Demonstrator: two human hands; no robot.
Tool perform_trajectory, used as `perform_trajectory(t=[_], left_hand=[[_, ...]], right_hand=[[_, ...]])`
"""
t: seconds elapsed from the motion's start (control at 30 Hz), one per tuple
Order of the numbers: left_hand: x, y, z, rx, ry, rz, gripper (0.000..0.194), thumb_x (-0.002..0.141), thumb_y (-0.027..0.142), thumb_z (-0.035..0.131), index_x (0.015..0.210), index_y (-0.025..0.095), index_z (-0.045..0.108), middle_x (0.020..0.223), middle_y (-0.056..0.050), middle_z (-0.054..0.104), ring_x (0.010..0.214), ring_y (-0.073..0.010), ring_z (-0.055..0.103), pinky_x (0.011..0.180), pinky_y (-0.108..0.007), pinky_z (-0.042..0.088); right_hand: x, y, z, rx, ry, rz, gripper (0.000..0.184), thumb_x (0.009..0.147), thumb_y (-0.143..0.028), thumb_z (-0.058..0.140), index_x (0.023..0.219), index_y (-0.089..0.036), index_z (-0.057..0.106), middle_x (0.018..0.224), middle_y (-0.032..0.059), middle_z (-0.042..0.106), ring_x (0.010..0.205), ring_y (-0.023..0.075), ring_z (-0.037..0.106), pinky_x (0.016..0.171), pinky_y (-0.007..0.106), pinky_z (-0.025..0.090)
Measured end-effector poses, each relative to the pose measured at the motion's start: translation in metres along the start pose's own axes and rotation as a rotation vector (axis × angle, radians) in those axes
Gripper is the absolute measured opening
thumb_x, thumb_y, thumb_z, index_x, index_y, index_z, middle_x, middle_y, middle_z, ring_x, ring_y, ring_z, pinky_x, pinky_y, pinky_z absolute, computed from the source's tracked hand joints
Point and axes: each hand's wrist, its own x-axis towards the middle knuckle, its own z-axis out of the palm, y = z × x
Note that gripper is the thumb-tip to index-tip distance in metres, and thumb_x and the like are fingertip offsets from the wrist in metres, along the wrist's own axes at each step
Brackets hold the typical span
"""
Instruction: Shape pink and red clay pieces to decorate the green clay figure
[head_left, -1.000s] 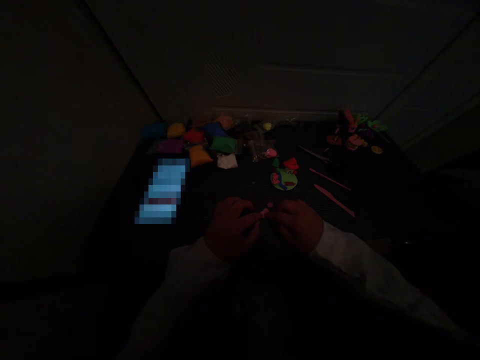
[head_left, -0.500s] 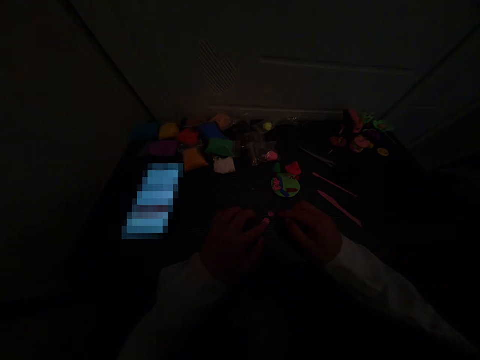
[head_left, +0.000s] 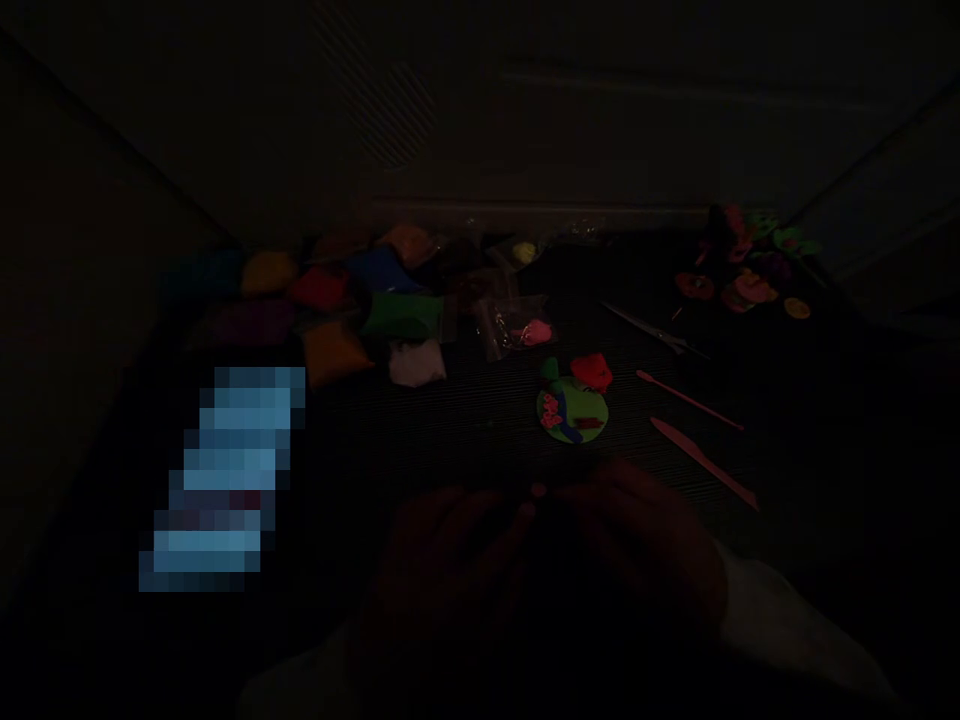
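The scene is very dark. A tiny pink piece of modelling clay point(head_left: 538, 490) shows between the fingertips of both hands. My left hand point(head_left: 446, 550) is closed in a pinch, its thumb tip just below the piece. From the other side my right hand point(head_left: 645, 530) reaches it, thumb and fingers drawn together; whatever sits in that pinch is hidden. Just beyond lies a round green clay disc point(head_left: 592, 405) bearing blue, pink and brown bits. A red clay lump point(head_left: 592, 371) and a small dark green lump point(head_left: 550, 369) touch or adjoin its far edge.
To the right lie a pink clay knife point(head_left: 705, 464), a thin pink tool point(head_left: 690, 400) and scissors point(head_left: 645, 325). A bright blurred screen point(head_left: 232, 450) is at left. Several coloured clay packets point(head_left: 405, 315) line the back left; finished clay figures point(head_left: 746, 290) stand back right.
The view has tipped down and come closer, so the table items look larger. My hands appear lower in the picture and darker, still around the pink piece.
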Motion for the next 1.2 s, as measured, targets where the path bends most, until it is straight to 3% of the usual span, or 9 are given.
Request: perform_trajectory(t=[0.17,0.6,0.9,1.2], left_hand=[[0.002,0.002,0.0,0.005,0.0,-0.025,0.032,0.074,0.023,0.051,0.105,0.026,0.056,0.099,-0.003,0.056,0.09,-0.0202,0.046,0.075,-0.036,0.041],[0.0,-0.001,0.0,0.049,-0.026,-0.017,0.032,0.074,0.024,0.05,0.105,0.029,0.056,0.1,-0.001,0.057,0.091,-0.0189,0.046,0.077,-0.034,0.04],[0.004,0.001,0.0,0.018,-0.029,-0.003,0.035,0.072,0.023,0.052,0.107,0.027,0.055,0.101,-0.004,0.054,0.091,-0.0213,0.044,0.075,-0.037,0.042],[0.001,0.001,0.004,-0.033,-0.057,-0.024,0.039,0.074,0.026,0.051,0.113,0.028,0.049,0.107,-0.005,0.05,0.096,-0.0229,0.042,0.079,-0.041,0.04]], right_hand=[[0.0,-0.001,0.001,0.021,0.002,0.048,0.03,0.079,-0.015,0.045,0.105,-0.026,0.052,0.08,0.0009,0.054,0.07,0.0099,0.051,0.059,0.022,0.042],[-0.001,-0.002,0.002,-0.005,0.01,0.099,0.024,0.08,-0.017,0.045,0.1,-0.024,0.055,0.082,0.0016,0.056,0.072,0.0108,0.052,0.062,0.024,0.044],[0.001,-0.001,0.002,-0.002,0.018,0.062,0.022,0.079,-0.02,0.047,0.1,-0.024,0.056,0.08,0.0014,0.055,0.07,0.0096,0.052,0.061,0.023,0.044],[0.011,0.001,-0.001,-0.037,0.036,0.044,0.017,0.079,-0.02,0.046,0.091,-0.02,0.059,0.086,0.0021,0.059,0.08,0.0104,0.054,0.071,0.022,0.045]])
